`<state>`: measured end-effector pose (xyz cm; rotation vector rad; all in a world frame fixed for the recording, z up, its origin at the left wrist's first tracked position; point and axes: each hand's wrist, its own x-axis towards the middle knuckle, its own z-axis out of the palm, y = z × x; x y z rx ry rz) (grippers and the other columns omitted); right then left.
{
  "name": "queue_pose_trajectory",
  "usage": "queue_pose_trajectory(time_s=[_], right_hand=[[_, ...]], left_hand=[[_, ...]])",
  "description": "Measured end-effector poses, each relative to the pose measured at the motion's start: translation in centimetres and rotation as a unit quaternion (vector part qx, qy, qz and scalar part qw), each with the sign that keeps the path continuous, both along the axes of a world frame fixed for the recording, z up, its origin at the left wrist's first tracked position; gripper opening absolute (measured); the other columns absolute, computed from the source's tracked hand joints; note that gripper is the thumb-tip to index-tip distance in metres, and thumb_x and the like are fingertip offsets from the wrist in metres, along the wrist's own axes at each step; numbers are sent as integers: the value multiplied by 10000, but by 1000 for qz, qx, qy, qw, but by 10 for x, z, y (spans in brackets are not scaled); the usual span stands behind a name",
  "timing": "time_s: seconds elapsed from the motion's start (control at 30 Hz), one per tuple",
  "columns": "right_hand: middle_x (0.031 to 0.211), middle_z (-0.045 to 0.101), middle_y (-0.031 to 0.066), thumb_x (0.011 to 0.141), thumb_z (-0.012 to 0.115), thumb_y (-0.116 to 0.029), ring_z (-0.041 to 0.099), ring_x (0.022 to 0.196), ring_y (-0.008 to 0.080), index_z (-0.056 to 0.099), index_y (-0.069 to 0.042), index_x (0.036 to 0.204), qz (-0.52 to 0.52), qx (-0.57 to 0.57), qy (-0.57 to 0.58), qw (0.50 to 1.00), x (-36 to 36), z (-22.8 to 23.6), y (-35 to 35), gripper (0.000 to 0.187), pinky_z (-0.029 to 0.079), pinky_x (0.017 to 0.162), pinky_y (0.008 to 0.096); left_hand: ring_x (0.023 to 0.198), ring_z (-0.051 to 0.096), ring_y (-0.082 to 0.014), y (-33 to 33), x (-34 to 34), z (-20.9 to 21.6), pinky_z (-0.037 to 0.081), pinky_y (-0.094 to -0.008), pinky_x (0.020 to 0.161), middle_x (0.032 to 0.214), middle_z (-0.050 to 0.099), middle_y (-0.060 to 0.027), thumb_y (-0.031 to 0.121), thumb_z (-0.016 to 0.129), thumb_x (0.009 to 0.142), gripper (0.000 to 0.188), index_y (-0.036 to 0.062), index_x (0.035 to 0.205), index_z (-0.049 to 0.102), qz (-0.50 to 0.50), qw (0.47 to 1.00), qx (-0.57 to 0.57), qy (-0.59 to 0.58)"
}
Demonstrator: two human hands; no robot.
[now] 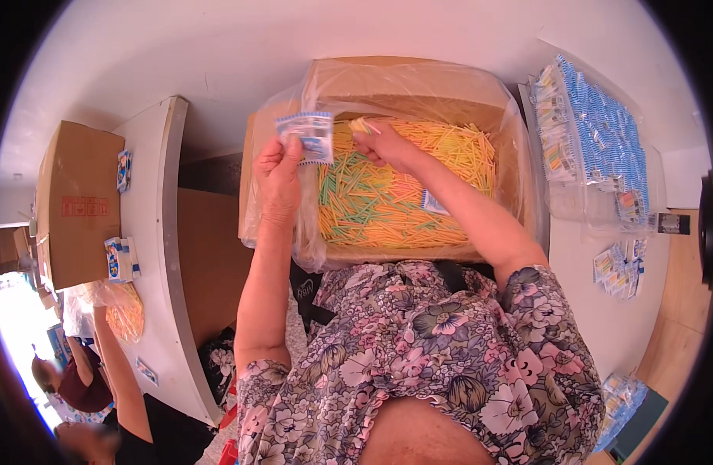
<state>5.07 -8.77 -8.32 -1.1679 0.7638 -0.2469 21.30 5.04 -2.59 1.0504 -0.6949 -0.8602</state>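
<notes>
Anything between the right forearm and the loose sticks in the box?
Yes, in the head view: a blue-and-white packet lies on the loose sticks, partly hidden by the right forearm.

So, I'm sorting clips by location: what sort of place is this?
Probably a packing workshop: a lined carton of loose coloured sticks, a clear bin of blue-and-white packets, and another person at a neighbouring table.
</notes>
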Motion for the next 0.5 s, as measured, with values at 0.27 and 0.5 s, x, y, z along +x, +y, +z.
queue_pose_trajectory(time_s=[0.27, 0.5], right_hand=[[782, 611, 181, 797, 549, -74, 592, 756, 349, 560, -1, 923, 330, -505, 228, 764, -52, 91, 34, 146, 440, 677, 432], [845, 624, 224, 761, 574, -94, 626, 808, 343, 602, 38, 821, 340, -526, 186, 757, -74, 99, 37, 148, 480, 682, 406]], left_hand=[[858, 601, -346, 1, -52, 15, 478, -396, 762, 993, 629, -147, 6, 627, 715, 76, 27, 777, 667, -237, 746, 3, -622], [727, 604, -312, 4, -86, -3, 459, -401, 650, 734, 611, -137, -14, 630, 715, 47, 2, 756, 648, -297, 777, 22, -555]])
